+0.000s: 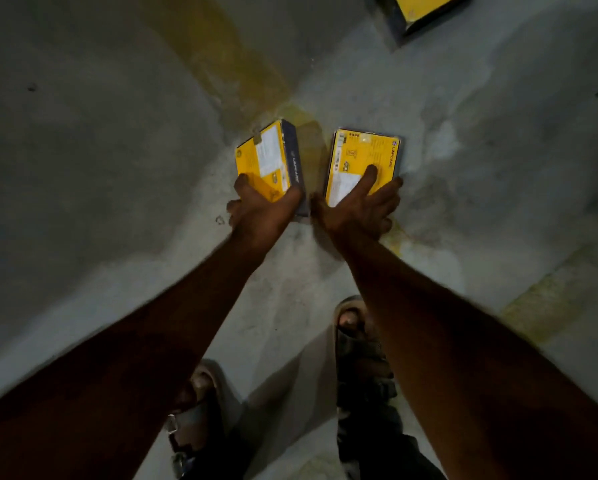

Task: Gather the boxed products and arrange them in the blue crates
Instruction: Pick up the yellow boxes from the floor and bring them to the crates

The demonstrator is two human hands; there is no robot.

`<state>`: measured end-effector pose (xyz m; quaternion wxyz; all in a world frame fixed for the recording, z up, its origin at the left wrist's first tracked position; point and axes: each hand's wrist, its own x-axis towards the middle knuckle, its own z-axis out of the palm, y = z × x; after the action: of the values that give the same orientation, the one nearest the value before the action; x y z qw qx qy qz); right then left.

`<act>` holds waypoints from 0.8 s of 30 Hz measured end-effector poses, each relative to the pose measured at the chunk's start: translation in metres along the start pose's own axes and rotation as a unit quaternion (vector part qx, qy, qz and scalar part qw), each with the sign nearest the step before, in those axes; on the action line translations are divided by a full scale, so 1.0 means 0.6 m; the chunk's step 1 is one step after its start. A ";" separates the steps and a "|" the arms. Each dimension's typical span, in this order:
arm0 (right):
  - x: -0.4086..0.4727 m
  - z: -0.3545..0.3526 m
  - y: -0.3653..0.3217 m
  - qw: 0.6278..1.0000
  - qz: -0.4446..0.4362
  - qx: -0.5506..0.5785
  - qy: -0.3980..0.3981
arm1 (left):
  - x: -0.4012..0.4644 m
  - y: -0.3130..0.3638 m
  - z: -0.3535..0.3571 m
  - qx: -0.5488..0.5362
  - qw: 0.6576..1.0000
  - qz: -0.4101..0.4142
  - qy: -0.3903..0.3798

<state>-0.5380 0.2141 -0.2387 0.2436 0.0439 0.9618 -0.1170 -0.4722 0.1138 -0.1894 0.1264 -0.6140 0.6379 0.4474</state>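
The third box (425,8) at the floor's (117,168) far right is cut by the top edge, so only its near corner shows. The left hand (261,211) covers the near end of the left box (268,161), and its fingers go out of sight round the box's left side. The right hand (358,207) hides the near end of the right box (361,157). Small print on both yellow faces is too fine to read. Both arms blur toward the bottom edge and are cut off there. The right arm hides part of the right sandal (356,341); the left sandal (200,410) lies dim, partly behind the left arm.
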 end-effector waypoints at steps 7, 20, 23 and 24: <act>-0.039 -0.104 -0.023 0.995 -0.061 0.068 0.031 | -0.056 -0.007 -0.110 -0.063 0.997 0.016 0.036; -0.446 -0.659 -0.338 0.919 -0.377 0.117 0.018 | -0.477 0.154 -0.634 -0.314 0.932 0.124 0.129; -0.569 -0.770 -0.405 0.892 -0.431 0.135 -0.003 | -0.614 0.191 -0.755 -0.388 0.890 0.159 0.177; -0.610 -0.797 -0.424 0.883 -0.448 0.138 -0.008 | -0.657 0.196 -0.789 -0.410 0.877 0.169 0.187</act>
<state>-0.4720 0.0754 0.3966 0.1639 -0.3597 0.8510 -0.3458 -0.3092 0.0164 0.4085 -0.3353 -0.5663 0.5032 0.5601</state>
